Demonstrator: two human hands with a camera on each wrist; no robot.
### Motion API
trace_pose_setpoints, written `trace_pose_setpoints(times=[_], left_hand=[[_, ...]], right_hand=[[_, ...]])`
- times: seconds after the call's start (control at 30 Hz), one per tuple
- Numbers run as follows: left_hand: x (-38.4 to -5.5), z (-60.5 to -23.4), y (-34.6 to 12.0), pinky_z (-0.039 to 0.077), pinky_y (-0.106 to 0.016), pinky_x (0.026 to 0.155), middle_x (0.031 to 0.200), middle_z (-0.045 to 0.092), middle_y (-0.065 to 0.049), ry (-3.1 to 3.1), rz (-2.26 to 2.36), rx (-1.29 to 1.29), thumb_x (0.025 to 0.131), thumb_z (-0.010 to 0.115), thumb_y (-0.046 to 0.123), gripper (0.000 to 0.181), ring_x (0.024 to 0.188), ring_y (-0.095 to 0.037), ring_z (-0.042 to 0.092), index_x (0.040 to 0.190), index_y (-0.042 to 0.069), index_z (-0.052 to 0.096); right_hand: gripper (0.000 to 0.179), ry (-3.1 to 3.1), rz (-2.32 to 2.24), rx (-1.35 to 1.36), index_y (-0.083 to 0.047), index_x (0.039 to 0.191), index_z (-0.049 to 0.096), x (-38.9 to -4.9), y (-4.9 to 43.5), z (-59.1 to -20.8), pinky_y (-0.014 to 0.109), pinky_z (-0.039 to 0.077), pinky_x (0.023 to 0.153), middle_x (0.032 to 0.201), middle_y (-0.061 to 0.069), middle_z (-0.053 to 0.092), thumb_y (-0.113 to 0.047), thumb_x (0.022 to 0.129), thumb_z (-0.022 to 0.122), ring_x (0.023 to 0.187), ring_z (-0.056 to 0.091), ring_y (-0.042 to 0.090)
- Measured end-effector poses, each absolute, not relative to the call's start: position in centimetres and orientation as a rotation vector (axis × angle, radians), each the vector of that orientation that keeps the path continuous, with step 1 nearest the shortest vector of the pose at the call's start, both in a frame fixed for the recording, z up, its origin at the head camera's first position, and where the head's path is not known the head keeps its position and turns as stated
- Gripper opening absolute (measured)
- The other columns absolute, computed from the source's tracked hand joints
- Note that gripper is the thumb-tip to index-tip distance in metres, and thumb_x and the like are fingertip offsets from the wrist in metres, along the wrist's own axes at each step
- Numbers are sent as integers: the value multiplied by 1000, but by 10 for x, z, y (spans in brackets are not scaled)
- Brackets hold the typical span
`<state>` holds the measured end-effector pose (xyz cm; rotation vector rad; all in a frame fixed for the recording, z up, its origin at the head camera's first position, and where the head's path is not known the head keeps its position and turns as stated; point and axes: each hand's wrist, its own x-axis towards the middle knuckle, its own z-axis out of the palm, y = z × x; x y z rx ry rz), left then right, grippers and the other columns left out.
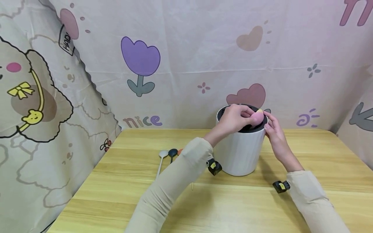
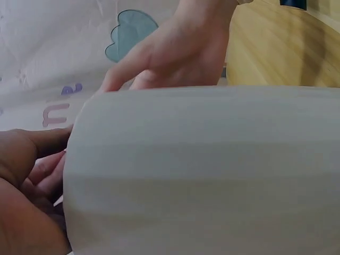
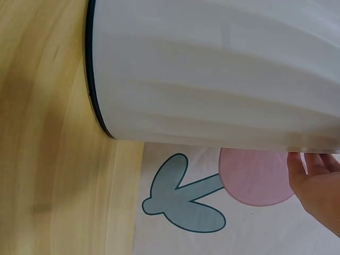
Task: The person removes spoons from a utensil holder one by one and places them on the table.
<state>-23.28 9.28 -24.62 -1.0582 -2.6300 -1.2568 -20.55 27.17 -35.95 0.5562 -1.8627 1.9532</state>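
Note:
A white utensil holder point(image 1: 240, 152), a ribbed cylinder with a black slotted top, stands upright on the table. Over that top, my left hand point(image 1: 233, 120) pinches a pink spoon point(image 1: 257, 119) between thumb and fingers; its rounded head shows, and its handle is hidden. A bit of yellow point(image 1: 260, 111) shows right behind the pink head. My right hand point(image 1: 276, 137) rests thumb and fingertips against the holder's right side near the rim. In the right wrist view its fingertips point(image 3: 296, 164) touch the white wall. The holder covers part of the left hand point(image 2: 26, 186) in the left wrist view.
Left of the holder, a white spoon point(image 1: 163, 154), a black spoon point(image 1: 173, 152) and an orange utensil head point(image 1: 180, 151) lie on the wooden table point(image 1: 116, 181), partly behind the left sleeve. A printed cloth point(image 1: 186, 58) hangs close behind the holder.

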Motion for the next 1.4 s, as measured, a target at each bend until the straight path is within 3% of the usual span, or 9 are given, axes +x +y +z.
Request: trace_pose_setpoints(times=[0.53, 0.9, 1.4], left_hand=[[-244, -247, 80, 45, -9, 74, 94, 71, 1, -2664, -1292, -1178, 89, 71, 15, 22, 82, 0, 62, 109, 6, 73], [-253, -251, 69, 47, -15, 78, 98, 68, -7, -2627, -1553, -1202, 92, 66, 6, 20, 88, -11, 61, 110, -2, 68], [-259, -251, 48, 46, -19, 79, 99, 66, -14, -2339, -1793, -1215, 93, 61, -1, 27, 92, -18, 61, 120, 2, 57]], right_hand=[[48, -1897, 1928, 544, -11, 149, 27, -204, 272, -360, 16, 36, 95, 138, 0, 42, -19, 103, 38, 122, 42, 7], [45, -1857, 1941, 537, -12, 147, 31, -204, 268, -361, 16, 36, 93, 129, -6, 48, -16, 102, 38, 115, 46, 7], [45, -1871, 1925, 544, -14, 147, 31, -205, 270, -361, 16, 36, 93, 131, -6, 47, -17, 103, 38, 116, 46, 8]])
